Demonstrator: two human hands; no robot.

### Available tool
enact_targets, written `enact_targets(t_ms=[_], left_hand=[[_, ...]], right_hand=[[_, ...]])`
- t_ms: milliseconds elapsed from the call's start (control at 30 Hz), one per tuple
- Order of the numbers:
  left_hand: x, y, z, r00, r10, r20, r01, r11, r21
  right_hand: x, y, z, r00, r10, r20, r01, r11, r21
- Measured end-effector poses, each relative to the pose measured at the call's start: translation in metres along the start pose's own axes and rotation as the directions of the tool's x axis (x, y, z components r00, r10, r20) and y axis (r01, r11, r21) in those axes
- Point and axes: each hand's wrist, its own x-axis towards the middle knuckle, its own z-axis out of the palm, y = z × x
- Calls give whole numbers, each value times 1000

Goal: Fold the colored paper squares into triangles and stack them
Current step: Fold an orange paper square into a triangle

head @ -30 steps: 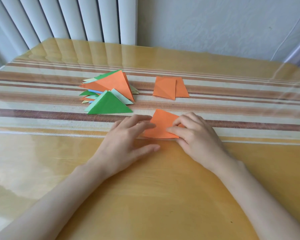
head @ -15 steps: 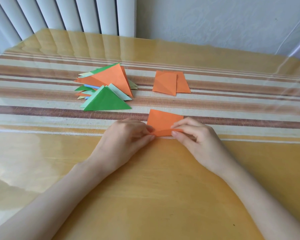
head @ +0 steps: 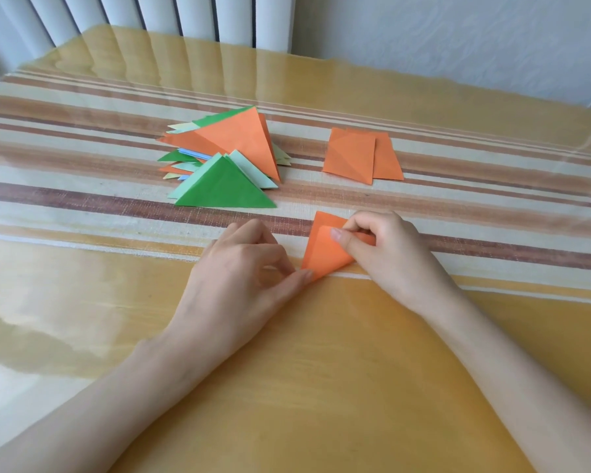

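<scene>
Orange paper square [head: 325, 254], on the table [head: 321, 387] before the person: left hand [head: 249, 268] is pinching its near corner as anchor, right hand [head: 386, 254] is pinching the flap, holding it curled over so corners can align.

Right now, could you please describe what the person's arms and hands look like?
The left hand and right hand are bare: no gloves, rings, watch or bracelets show. The forearms are bare too, with no sleeves up to the frame's edge. The visible nails look short and unpainted.
</scene>
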Motion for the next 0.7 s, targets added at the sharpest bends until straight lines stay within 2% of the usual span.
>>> enact_targets(t_ms=[333,433,700], left_hand=[[-6,2,5,989,-148,4,146,979,140],[-7,1,5,988,-155,-7,153,971,182],[-9,1,7,990,-136,-20,138,971,197]], right_hand=[[-5,0,14,979,-67,-193,59,997,-48],[-2,4,17,972,-119,-203,89,984,-152],[0,6,25,959,-170,-225,111,960,-256]])
